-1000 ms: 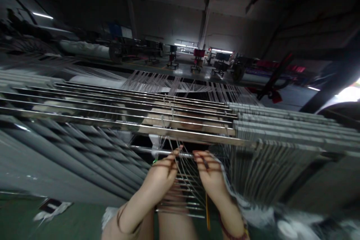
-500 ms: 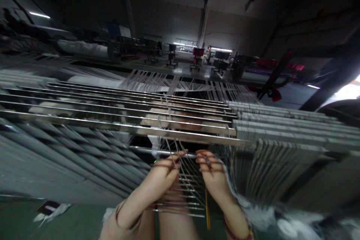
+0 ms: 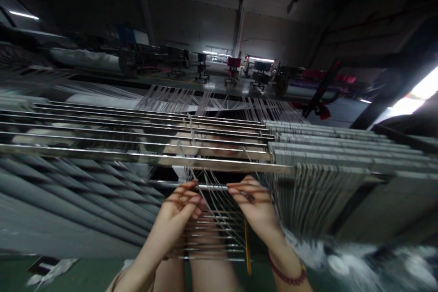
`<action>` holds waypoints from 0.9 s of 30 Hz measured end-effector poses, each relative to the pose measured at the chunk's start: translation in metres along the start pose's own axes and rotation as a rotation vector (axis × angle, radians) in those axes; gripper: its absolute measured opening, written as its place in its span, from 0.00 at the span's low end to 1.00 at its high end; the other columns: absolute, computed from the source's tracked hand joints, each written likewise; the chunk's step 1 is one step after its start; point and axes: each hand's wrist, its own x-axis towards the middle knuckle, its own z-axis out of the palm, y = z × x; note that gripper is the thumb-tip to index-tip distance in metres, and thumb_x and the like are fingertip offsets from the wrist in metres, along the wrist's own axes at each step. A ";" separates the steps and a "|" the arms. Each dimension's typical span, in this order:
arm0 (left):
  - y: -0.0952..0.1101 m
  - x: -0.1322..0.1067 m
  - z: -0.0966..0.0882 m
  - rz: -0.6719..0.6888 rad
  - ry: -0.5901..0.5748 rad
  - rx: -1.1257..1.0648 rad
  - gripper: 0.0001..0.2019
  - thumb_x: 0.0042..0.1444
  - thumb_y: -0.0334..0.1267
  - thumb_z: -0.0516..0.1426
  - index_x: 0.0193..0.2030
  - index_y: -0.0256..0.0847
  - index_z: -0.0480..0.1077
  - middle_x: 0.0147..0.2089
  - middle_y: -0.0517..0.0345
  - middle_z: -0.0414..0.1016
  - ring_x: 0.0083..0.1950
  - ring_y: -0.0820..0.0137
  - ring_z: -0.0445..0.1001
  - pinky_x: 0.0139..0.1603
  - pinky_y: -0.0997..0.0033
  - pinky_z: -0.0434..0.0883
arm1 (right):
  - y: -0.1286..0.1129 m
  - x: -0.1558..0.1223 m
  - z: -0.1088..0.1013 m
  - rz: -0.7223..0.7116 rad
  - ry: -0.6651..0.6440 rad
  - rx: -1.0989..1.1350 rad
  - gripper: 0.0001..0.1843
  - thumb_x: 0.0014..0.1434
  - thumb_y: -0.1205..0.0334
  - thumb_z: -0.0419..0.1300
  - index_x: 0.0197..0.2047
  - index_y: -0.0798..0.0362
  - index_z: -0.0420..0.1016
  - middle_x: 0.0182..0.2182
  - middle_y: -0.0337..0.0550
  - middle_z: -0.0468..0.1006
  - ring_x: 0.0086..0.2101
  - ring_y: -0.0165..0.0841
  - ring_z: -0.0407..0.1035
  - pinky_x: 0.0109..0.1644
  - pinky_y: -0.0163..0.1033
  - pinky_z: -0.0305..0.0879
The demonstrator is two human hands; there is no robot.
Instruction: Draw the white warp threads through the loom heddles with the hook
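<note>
Both hands work low in a loom's rows of thin strands. My left hand (image 3: 181,201) has its fingers bent and drawn in beside several thin strands (image 3: 214,203); what its fingertips hold is too fine to make out. On the right of the same strands, my right hand (image 3: 252,198) is closed with its fingertips pointing left. Something small and dark shows between its fingers, its kind unclear. A metal rod (image 3: 212,187) runs behind the fingertips of both hands. Below lie several thin metal bars (image 3: 226,236), and a yellow strip (image 3: 247,248) hangs near my right wrist.
Long metal bars (image 3: 219,163) cross above the hands. Dense grey heddles (image 3: 315,200) hang at right, with slanting grey sheets of strands (image 3: 68,205) at left. White fluffy waste (image 3: 356,264) lies lower right. Farther off are a white roll (image 3: 85,60) and stands (image 3: 233,70).
My left hand has moved left, away from the strands' middle, and its thumb shows more. My right hand has come slightly left against the strands. The whole view has shifted a little.
</note>
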 end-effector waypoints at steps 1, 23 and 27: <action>0.003 -0.001 0.001 -0.044 -0.002 -0.055 0.13 0.51 0.38 0.58 0.42 0.35 0.67 0.28 0.57 0.76 0.22 0.73 0.71 0.23 0.74 0.68 | -0.002 0.002 0.001 -0.004 -0.001 -0.002 0.06 0.56 0.64 0.60 0.31 0.51 0.80 0.32 0.43 0.82 0.37 0.37 0.74 0.50 0.47 0.68; 0.000 -0.016 0.001 0.467 -0.212 0.465 0.11 0.59 0.31 0.51 0.42 0.40 0.74 0.48 0.49 0.77 0.53 0.65 0.72 0.50 0.67 0.71 | -0.009 -0.013 -0.014 0.093 0.105 -0.003 0.07 0.58 0.63 0.58 0.37 0.49 0.79 0.33 0.41 0.78 0.36 0.35 0.73 0.45 0.42 0.68; -0.003 -0.011 -0.003 0.482 -0.031 0.418 0.09 0.56 0.31 0.53 0.38 0.38 0.74 0.44 0.48 0.78 0.51 0.63 0.73 0.53 0.63 0.69 | -0.007 -0.013 -0.016 0.067 0.101 -0.035 0.07 0.58 0.64 0.58 0.36 0.49 0.79 0.32 0.40 0.78 0.36 0.34 0.72 0.45 0.40 0.67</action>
